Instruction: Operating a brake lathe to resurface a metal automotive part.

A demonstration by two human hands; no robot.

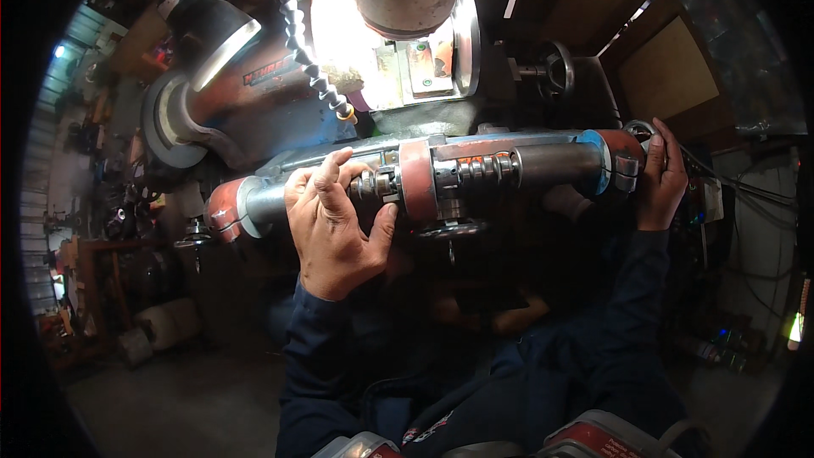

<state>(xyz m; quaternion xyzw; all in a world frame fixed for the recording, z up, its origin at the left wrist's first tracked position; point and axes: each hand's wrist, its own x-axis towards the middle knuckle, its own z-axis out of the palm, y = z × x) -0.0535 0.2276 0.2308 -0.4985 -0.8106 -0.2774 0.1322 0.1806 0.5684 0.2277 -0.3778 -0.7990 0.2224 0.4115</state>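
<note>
A shiny lobed metal shaft, which looks like a camshaft (483, 170), lies across the machine between two thick grey cylinders. A red collar-like support (417, 180) surrounds its middle. My left hand (339, 229) is at the shaft's left part, thumb in front and fingers over the far side, with the index finger raised. Its grip partly hides that stretch of shaft. At the red right end block (626, 161), my right hand (666, 174) has its fingers round a small metal handwheel (640, 129), the thumb on the near side.
Behind the shaft stands a brightly lit grinding head (415, 59). A segmented coolant hose (309, 59) and a black lamp (208, 34) hang at the upper left. Below the red support is a handwheel (454, 229); another handwheel (555, 70) sits at the back right.
</note>
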